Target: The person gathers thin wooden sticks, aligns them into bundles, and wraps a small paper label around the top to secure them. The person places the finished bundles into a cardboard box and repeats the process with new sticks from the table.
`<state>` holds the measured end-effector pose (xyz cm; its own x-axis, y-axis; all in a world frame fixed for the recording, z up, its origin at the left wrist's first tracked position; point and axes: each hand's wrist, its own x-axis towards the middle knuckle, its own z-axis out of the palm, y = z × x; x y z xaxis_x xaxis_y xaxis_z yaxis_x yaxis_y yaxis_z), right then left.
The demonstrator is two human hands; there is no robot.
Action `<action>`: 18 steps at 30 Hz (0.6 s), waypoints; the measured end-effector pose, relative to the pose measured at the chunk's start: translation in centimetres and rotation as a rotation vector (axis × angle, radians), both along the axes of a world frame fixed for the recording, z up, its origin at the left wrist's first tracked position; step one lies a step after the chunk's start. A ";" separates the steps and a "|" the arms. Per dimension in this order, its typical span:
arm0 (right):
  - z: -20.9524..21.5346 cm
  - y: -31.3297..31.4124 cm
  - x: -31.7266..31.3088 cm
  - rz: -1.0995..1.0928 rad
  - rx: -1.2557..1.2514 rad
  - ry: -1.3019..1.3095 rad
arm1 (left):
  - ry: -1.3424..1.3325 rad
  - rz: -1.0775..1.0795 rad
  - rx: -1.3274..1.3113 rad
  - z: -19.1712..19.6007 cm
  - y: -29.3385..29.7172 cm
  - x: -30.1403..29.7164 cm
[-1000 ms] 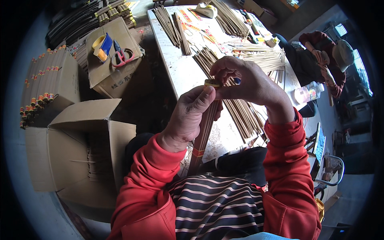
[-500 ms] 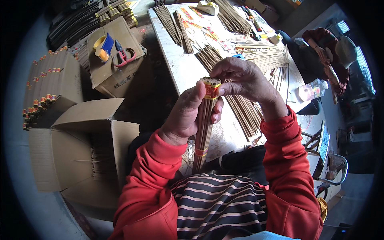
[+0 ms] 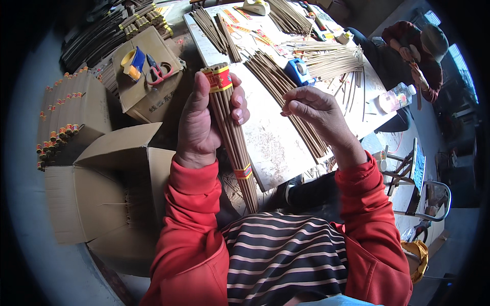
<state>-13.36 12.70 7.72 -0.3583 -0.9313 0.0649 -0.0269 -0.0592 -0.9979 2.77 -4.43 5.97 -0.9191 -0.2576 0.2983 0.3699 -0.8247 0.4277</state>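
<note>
Blue tape dispenser (image 3: 297,70) on bench (image 3: 270,148) just beyond right fingers. Scissors (image 3: 157,71) on closed carton (image 3: 148,92), open cardboard box (image 3: 102,194) left of left fingers.

From my seat the feed is bright, even daylight with soft shadows; the strongest light falls on the pale table (image 3: 275,143), which reads close to washed out, and a window (image 3: 462,66) glows at the upper right. The fisheye bends straight edges hard near the rim, and a black vignette rings the view. The left hand (image 3: 204,117) is sharp; the person (image 3: 418,46) at the far edge is small and soft.
</note>
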 end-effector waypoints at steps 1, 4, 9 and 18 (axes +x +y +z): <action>0.3 0.9 0.4 -0.025 0.009 0.024 | 0.003 0.022 -0.007 0.9 -0.3 0.2; 1.1 3.8 0.6 -0.121 -0.014 0.078 | 0.006 0.130 -0.088 4.0 -0.8 0.5; 2.3 7.3 0.8 -0.268 -0.178 0.026 | 0.081 0.363 -0.453 11.5 0.1 0.3; 1.4 12.0 1.5 -0.337 -0.151 0.074 | 0.152 1.143 -0.878 10.2 5.2 -6.6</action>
<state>-11.88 24.66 9.16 -0.6322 -0.7399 0.2299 -0.1420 -0.1810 -0.9732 -3.79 0.75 16.21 -0.2857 -0.5009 0.8170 0.7210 0.4492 0.5275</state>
